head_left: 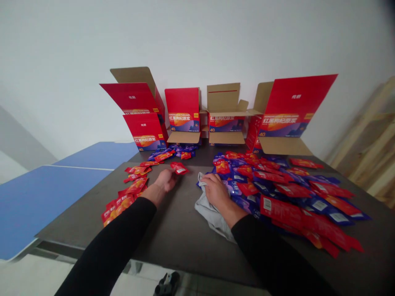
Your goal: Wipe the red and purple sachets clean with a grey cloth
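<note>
Red sachet (179,168) sits at two o'clock from the left hand (166,180), right by its fingertips, and at ten o'clock from the right hand (216,191), apart from it. The left hand's fingers are curled, their tips hidden at the sachet's near edge, so I cannot tell whether they pinch it; nor can I tell whether it rests on the dark tabletop (182,222) or is slightly raised. The right hand grasps a crumpled grey cloth (212,213), its bunched top at the fingertips and the rest spread toward six o'clock.

A large pile of red and blue sachets (280,210) stretches from one to four o'clock of the right hand, its nearest pieces just beside the cloth. Overlapping red sachets (135,187) line the table from ten to eight o'clock of the left hand; near twelve is a small red-and-purple heap (186,155). Open goji-puree cartons (184,123) stand along the far edge, from eleven to one o'clock. A blue table (61,197) lies at nine.
</note>
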`<move>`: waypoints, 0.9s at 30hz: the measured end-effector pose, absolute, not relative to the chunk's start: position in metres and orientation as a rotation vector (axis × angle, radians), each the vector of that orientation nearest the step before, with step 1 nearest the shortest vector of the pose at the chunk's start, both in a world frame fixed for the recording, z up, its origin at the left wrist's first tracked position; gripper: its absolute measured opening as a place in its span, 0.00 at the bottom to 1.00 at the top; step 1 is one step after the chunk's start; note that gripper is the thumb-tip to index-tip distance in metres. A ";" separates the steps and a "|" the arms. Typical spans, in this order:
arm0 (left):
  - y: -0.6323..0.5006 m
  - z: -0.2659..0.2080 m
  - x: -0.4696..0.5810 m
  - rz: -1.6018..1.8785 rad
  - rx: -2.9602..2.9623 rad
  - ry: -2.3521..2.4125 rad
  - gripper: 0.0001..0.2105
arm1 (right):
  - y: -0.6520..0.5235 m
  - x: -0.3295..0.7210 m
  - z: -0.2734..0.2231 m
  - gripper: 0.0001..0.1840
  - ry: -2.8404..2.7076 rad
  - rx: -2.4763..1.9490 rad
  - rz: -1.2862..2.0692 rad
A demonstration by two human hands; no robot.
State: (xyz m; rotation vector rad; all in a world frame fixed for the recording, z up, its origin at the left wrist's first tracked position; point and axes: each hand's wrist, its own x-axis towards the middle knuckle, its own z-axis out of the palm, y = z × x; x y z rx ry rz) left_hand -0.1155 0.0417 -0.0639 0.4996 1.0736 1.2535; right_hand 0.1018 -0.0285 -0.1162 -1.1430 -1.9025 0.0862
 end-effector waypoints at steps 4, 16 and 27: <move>0.001 -0.067 -0.111 1.218 0.500 0.872 0.11 | -0.027 0.102 -0.117 0.21 -1.908 -1.144 0.080; -0.024 -0.072 -0.105 1.137 0.363 0.516 0.22 | -0.031 0.103 -0.118 0.28 -1.869 -1.042 0.015; -0.021 -0.075 -0.088 0.958 0.470 0.438 0.18 | -0.049 0.097 -0.117 0.22 -2.019 -0.816 -0.157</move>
